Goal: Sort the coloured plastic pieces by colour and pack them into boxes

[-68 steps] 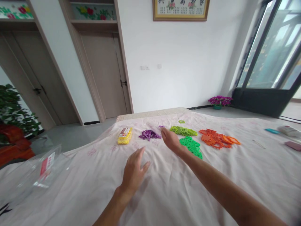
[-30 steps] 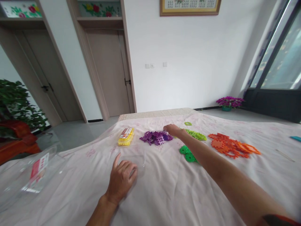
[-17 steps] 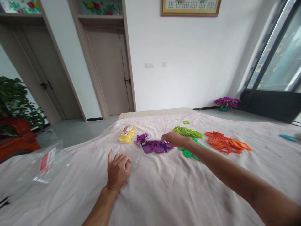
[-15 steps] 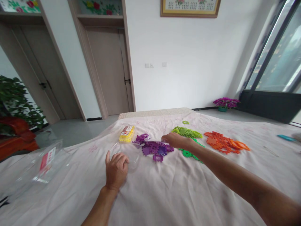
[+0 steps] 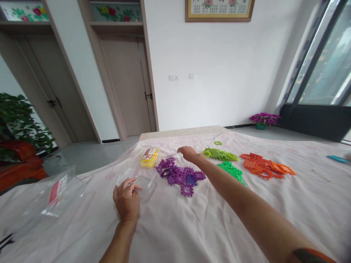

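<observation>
My left hand [image 5: 127, 199] has its fingers curled over the near left side of a clear plastic box [image 5: 149, 182] on the cloth. Beyond the purple pieces, my right hand [image 5: 188, 152] is closed on the edge of a thin clear plastic lid [image 5: 170, 156], which is hard to see against the cloth. Between the hands lies a loose pile of purple toothed plastic building pieces [image 5: 179, 176]. Just behind the box, a clear pack of yellow pieces [image 5: 149, 157] with a printed label lies flat.
Right of my right hand are piles of lime-green pieces [image 5: 221, 154], green pieces [image 5: 231, 171] and orange-red pieces [image 5: 265, 166]. A lone lime piece [image 5: 218, 143] lies farther back. Empty clear packaging [image 5: 56, 195] with a red label is at left, a blue item [image 5: 338, 159] at far right.
My right hand has moved left and away from me with the clear lid, uncovering more purple pieces. My left hand and the clear box have shifted left.
</observation>
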### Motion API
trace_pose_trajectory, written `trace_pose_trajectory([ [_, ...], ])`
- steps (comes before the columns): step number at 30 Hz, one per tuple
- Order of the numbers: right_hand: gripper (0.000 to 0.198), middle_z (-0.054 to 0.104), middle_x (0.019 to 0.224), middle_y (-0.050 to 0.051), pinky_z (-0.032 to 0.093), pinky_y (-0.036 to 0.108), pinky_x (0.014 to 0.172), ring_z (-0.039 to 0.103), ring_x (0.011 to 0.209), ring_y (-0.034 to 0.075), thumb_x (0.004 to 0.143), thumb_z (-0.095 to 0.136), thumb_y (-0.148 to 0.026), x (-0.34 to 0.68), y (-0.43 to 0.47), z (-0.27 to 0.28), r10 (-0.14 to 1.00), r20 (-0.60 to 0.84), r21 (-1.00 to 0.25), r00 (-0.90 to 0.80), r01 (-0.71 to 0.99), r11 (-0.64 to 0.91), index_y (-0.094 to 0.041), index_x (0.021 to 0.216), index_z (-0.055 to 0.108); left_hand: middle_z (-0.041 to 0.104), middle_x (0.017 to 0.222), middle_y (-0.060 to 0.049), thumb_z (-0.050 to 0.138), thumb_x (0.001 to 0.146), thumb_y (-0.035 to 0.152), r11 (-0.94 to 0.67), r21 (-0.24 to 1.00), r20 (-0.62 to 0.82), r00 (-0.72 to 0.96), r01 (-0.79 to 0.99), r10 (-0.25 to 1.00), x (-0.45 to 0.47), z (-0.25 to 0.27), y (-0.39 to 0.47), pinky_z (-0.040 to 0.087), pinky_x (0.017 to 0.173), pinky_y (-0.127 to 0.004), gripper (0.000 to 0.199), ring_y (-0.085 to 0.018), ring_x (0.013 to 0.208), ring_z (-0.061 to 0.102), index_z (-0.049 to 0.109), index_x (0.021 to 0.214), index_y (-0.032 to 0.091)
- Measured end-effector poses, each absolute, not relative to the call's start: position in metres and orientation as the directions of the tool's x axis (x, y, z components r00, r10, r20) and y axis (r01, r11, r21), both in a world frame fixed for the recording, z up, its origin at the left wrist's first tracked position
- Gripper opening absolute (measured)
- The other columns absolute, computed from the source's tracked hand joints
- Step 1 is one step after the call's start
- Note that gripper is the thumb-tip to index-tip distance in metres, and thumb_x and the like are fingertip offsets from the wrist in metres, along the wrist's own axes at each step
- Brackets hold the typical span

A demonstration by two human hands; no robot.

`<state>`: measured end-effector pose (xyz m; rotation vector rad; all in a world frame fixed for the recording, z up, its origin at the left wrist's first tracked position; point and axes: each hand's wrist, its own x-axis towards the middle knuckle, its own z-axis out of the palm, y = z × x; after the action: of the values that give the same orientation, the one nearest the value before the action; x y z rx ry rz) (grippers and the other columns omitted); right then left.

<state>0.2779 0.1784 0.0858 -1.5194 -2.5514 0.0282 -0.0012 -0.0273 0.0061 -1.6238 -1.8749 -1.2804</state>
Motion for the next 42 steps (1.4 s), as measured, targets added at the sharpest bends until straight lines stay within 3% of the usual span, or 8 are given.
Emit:
trace_pose_trajectory([
  [9, 0.049, 0.072, 0.109, 0.003, 0.046, 0.021, 0.082, 0.066, 0.101, 0.016, 0.079, 0.052, 0.0, 0.275, 0.19, 0.074, 0.789, 0.053, -0.149, -0.613, 0.776, 0.613, -0.026, 0.116, 0.069, 0.07, 0.105, -0.003, 0.046, 0.07, 0.002, -0.039, 0.445, 0.741, -0.343, 0.895, 0.577, -0.004, 0.006, -0.024, 0.027, 0.108, -0.054, 0.027, -0.024, 0.108, 0.059, 0.061, 0.065, 0.023],
  [15, 0.05, 0.075, 0.096, 0.001, 0.046, 0.017, 0.074, 0.067, 0.087, 0.013, 0.075, 0.053, 0.003, 0.284, 0.179, 0.087, 0.701, -0.012, -0.153, -0.713, 0.695, 0.703, -0.025, 0.112, 0.072, 0.07, 0.101, -0.004, 0.044, 0.068, 0.003, -0.102, 0.494, 0.737, -0.353, 0.864, 0.576, -0.013, -0.002, -0.019, 0.042, 0.098, -0.042, 0.025, -0.023, 0.105, 0.058, 0.059, 0.064, 0.022],
  [20, 0.051, 0.075, 0.095, 0.003, 0.047, 0.018, 0.07, 0.067, 0.084, 0.014, 0.073, 0.051, 0.005, 0.3, 0.17, 0.11, 0.66, -0.049, -0.222, -0.75, 0.652, 0.725, -0.022, 0.111, 0.073, 0.07, 0.1, -0.004, 0.043, 0.068, 0.003, -0.128, 0.511, 0.739, -0.359, 0.85, 0.57, -0.017, -0.006, -0.018, 0.044, 0.094, -0.039, 0.024, -0.023, 0.102, 0.059, 0.057, 0.063, 0.022],
  [24, 0.044, 0.075, 0.1, 0.002, 0.047, 0.021, 0.077, 0.067, 0.089, 0.017, 0.077, 0.053, -0.001, 0.308, 0.169, 0.129, 0.678, 0.064, -0.216, -0.732, 0.653, 0.726, -0.023, 0.109, 0.073, 0.07, 0.101, -0.003, 0.045, 0.07, 0.004, -0.075, 0.5, 0.747, -0.386, 0.863, 0.542, -0.018, -0.005, -0.019, 0.044, 0.091, -0.039, 0.024, -0.022, 0.094, 0.061, 0.058, 0.064, 0.023],
  [28, 0.039, 0.074, 0.105, 0.005, 0.045, 0.022, 0.083, 0.066, 0.097, 0.019, 0.082, 0.053, -0.005, 0.302, 0.171, 0.125, 0.773, 0.187, -0.169, -0.606, 0.755, 0.633, -0.022, 0.111, 0.072, 0.071, 0.102, -0.003, 0.046, 0.075, 0.006, -0.005, 0.477, 0.76, -0.41, 0.879, 0.504, -0.019, 0.0, -0.021, 0.04, 0.089, -0.04, 0.024, -0.023, 0.092, 0.062, 0.061, 0.066, 0.022],
  [34, 0.042, 0.073, 0.107, 0.006, 0.045, 0.025, 0.086, 0.065, 0.103, 0.021, 0.082, 0.05, -0.003, 0.272, 0.179, 0.088, 0.843, 0.179, -0.186, -0.508, 0.824, 0.536, -0.024, 0.111, 0.071, 0.071, 0.102, -0.004, 0.046, 0.078, 0.005, 0.063, 0.412, 0.78, -0.388, 0.909, 0.492, -0.02, 0.009, -0.023, 0.037, 0.088, -0.041, 0.026, -0.024, 0.094, 0.061, 0.064, 0.071, 0.022],
  [42, 0.043, 0.074, 0.103, 0.003, 0.045, 0.02, 0.079, 0.066, 0.094, 0.016, 0.08, 0.052, -0.001, 0.247, 0.176, 0.078, 0.756, 0.08, -0.23, -0.65, 0.725, 0.649, -0.023, 0.11, 0.073, 0.069, 0.103, -0.007, 0.048, 0.08, 0.007, 0.167, 0.346, 0.734, -0.377, 0.923, 0.565, -0.016, 0.013, -0.022, 0.035, 0.088, -0.046, 0.031, -0.027, 0.093, 0.057, 0.07, 0.09, 0.025],
])
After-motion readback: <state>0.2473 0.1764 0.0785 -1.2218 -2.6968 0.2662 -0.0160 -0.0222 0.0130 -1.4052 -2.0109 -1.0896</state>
